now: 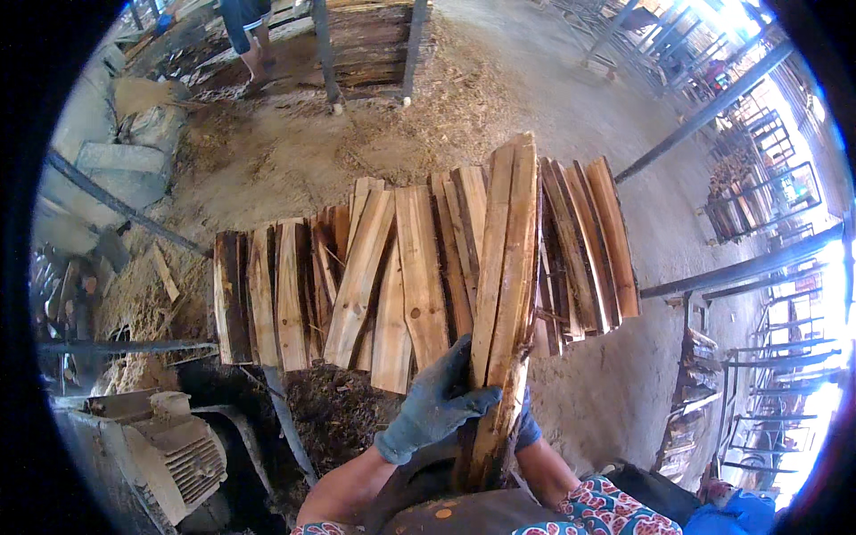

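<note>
Two or so rough wooden slabs [504,267] with bark edges stand tilted together in front of me, their far ends over the wood pile. My left hand [435,406], in a grey-blue work glove, is closed round their near left side, thumb across the face. On the other side my right hand [528,426], also gloved, presses against the slabs; its fingers are mostly hidden behind them. Beneath and beyond lies a row of split slabs [421,276] side by side, some crossing over others at a slant, resting on a metal frame.
A dusty electric motor [183,464] sits at the lower left. Metal bars [134,201] run out from the frame on both sides. Farther off stand a stacked wood rack [370,45] and a person's legs [245,40]. Bark and sawdust [401,111] cover the floor; more racks [758,187] line the right.
</note>
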Available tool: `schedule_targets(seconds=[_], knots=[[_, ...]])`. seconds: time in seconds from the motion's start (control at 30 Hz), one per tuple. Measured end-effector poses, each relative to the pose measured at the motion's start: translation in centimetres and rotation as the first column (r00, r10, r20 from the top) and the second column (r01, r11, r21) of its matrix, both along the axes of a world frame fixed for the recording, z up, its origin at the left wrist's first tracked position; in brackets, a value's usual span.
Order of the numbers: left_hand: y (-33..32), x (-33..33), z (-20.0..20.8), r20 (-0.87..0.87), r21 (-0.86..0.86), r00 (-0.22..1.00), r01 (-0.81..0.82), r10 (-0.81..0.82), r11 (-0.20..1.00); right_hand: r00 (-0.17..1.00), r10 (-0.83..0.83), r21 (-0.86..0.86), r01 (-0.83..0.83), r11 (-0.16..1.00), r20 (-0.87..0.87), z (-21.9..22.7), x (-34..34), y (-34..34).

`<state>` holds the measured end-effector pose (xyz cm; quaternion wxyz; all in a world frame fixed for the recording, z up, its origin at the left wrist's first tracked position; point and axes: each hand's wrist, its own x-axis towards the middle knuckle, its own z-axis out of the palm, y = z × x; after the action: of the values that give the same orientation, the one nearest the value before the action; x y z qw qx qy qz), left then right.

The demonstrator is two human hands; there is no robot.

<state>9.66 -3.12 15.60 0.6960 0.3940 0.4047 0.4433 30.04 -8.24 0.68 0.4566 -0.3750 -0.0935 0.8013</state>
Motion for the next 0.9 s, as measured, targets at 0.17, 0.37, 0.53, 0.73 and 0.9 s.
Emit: schedule_targets(seconds=[0.17,0.37,0.53,0.73,0.9], knots=[[-0.7,-0.9,-1.9,-0.194,0.083,0.97,-0.132,0.146,0.988,0.885,0.007,0.305,-0.168,0.937,0.465,0.3,2.9,0.6],[-2.9,-6.0,-2.5,-0.058,-0.092,0.771,-0.637,0.635,0.765,0.482,-0.159,0.47,-0.639,0.609,0.861,-1.8,2.8,11.2],[-10.1,-14.1,-1.0,-0.235,-0.001,0.476,-0.872,0.848,0.489,0.091,-0.042,0.078,-0.451,0.889,0.995,-4.8,-3.4,15.7],[-28.5,-19.1,2.8,-0.232,0.102,-0.056,-0.994,0.971,-0.033,-0.141,-0.312,0.102,-0.755,0.648,0.94,-3.4,-9.6,10.0],[-44.9,-18.9,6.0,-0.387,0.386,-0.536,-0.833,0.75,-0.396,0.251,-0.327,0.285,-0.956,0.062,0.911,-2.7,-13.5,3.3]])
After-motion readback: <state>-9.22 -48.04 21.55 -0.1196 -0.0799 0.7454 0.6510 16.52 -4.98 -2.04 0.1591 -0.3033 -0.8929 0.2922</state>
